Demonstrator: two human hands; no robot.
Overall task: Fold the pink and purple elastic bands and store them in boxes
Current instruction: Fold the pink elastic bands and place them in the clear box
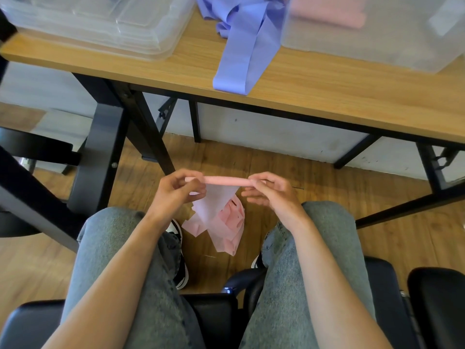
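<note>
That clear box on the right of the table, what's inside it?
Through the frosted wall of the clear box you can make out folded pink bands near the top. The blurred plastic hides how many there are, and the rest of the box's inside cannot be made out.

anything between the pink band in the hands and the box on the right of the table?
Nothing visible blocks it. Both hands, left hand and right hand, pinch the pink band below the table edge. The box shows no lid, and the purple band lies left of it.
</note>
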